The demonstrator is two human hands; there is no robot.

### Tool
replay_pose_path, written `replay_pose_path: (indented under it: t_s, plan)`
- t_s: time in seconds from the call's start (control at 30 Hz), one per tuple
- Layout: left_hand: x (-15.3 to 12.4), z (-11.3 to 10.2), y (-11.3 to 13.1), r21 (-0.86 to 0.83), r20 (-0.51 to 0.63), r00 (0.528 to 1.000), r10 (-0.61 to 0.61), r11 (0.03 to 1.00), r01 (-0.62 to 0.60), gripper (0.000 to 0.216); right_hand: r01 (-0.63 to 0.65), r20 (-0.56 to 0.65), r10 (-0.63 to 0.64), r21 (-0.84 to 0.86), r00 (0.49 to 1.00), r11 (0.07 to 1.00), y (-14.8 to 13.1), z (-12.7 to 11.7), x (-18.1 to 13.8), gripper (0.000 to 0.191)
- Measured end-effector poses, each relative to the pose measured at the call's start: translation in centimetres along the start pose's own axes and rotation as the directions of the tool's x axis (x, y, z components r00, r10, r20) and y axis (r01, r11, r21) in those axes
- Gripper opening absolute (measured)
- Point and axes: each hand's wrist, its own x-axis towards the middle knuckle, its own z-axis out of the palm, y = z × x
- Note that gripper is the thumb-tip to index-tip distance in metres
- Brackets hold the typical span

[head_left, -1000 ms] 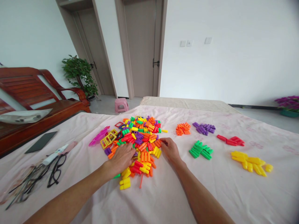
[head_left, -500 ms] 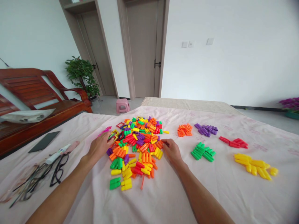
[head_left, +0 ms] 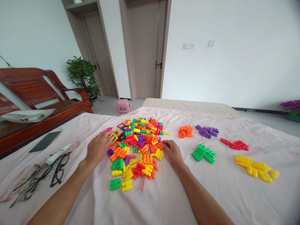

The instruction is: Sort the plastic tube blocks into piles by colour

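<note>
A heap of mixed plastic tube pieces (head_left: 139,147) in several colours lies on the pink sheet (head_left: 164,200). My left hand (head_left: 97,149) rests at the heap's left edge, its fingers stretched over the yellow square frames (head_left: 114,135) and a pink piece (head_left: 108,129). My right hand (head_left: 172,152) lies at the heap's right edge. Its fingers are curled, with the tips pressed by an orange piece (head_left: 160,145); what they pinch is hidden. Sorted groups lie to the right: orange (head_left: 185,131), purple (head_left: 207,131), red (head_left: 234,144), green (head_left: 202,153) and yellow (head_left: 256,166).
Black glasses (head_left: 58,170), a white pen-like tube (head_left: 57,153), cables (head_left: 25,187) and a dark phone (head_left: 44,141) lie on the sheet at the left. A wooden bench (head_left: 35,93), a potted plant (head_left: 82,73), a pink stool (head_left: 123,105) and doors stand beyond.
My left hand slid from the heap's near middle to its left edge, onto the frames, uncovering green and yellow pieces. My right hand stayed where it was.
</note>
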Motion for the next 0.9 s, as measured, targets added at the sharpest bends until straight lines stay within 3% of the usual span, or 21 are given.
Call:
replay_pose_path:
  t_s: [0.07,0.1,0.17,0.23,0.27,0.33,0.4,0.5,0.57,0.6,0.67,0.7,0.73,0.77,0.83,0.9]
  plan:
    - [-2.1,-0.9,3.2,-0.21,-0.043,0.958,0.283,0.935,-0.286,0.024,0.002,0.001,-0.002,-0.007,1.0,1.0,0.1,0.0,0.0,0.034]
    - [-3.3,-1.2,4.8,-0.276,-0.035,0.888,0.459,0.849,-0.45,0.022,0.002,0.0,-0.002,-0.009,1.0,1.0,0.1,0.0,0.0,0.033]
    - [-5.5,-1.6,7.8,-0.346,0.006,0.702,0.712,0.66,-0.666,0.023,0.003,-0.001,-0.003,-0.006,1.0,1.0,0.1,0.0,0.0,0.033]
    - [-7.1,-1.5,9.8,-0.34,0.057,0.54,0.84,0.525,-0.78,0.019,0.001,-0.003,-0.001,-0.001,1.0,1.0,0.0,0.0,0.0,0.033]
    - [-7.5,-1.3,10.5,-0.319,0.083,0.484,0.871,0.483,-0.815,0.014,0.001,-0.004,-0.001,-0.001,1.0,1.0,0.0,0.0,0.0,0.033]
    - [-7.8,-0.6,11.1,-0.26,0.12,0.423,0.898,0.44,-0.86,0.007,0.004,-0.007,-0.004,-0.001,1.0,1.0,-0.1,-0.1,-0.1,0.033]
    - [-7.6,0.2,11.2,-0.209,0.112,0.404,0.908,0.419,-0.883,0.01,0.01,-0.006,-0.01,-0.001,1.0,1.0,-0.1,-0.1,-0.1,0.033]
    - [-7.1,1.2,10.8,-0.195,0.011,0.387,0.922,0.382,-0.903,0.01,0.016,-0.005,-0.016,0.004,1.0,1.0,-0.1,-0.1,-0.1,0.033]
    - [-6.8,1.5,10.3,-0.26,-0.101,0.427,0.898,0.391,-0.883,0.006,0.019,-0.004,-0.019,0.001,1.0,1.0,0.0,-0.1,-0.1,0.033]
    - [-6.6,1.6,9.9,-0.324,-0.154,0.491,0.857,0.426,-0.845,0.007,0.018,-0.005,-0.018,-0.002,1.0,1.0,0.0,-0.1,0.0,0.033]
    - [-6.1,1.6,8.7,-0.494,-0.211,0.721,0.66,0.564,-0.662,0.011,0.013,-0.004,-0.013,-0.008,1.0,1.0,0.0,-0.1,0.0,0.033]
    - [-5.6,1.6,7.9,-0.576,-0.205,0.846,0.493,0.638,-0.511,0.011,0.011,-0.004,-0.011,-0.01,1.0,1.0,0.0,-0.1,0.0,0.033]
    - [-5.0,1.5,6.8,-0.643,-0.18,0.939,0.294,0.687,-0.338,0.012,0.01,-0.005,-0.01,-0.011,1.0,1.0,0.0,-0.1,0.0,0.033]
    - [-4.2,1.6,5.7,-0.691,-0.147,0.985,0.091,0.703,-0.168,0.015,0.009,-0.006,-0.009,-0.01,1.0,1.0,0.1,-0.1,0.0,0.033]
    - [-2.5,1.7,3.0,-0.745,-0.099,0.971,-0.216,0.664,0.072,0.027,0.011,-0.005,-0.011,-0.007,1.0,1.0,0.1,-0.1,0.0,0.033]
    - [-1.0,1.9,0.4,-0.749,-0.065,0.931,-0.359,0.634,0.192,0.04,0.01,-0.003,-0.01,-0.007,1.0,1.0,0.1,0.0,0.0,0.033]
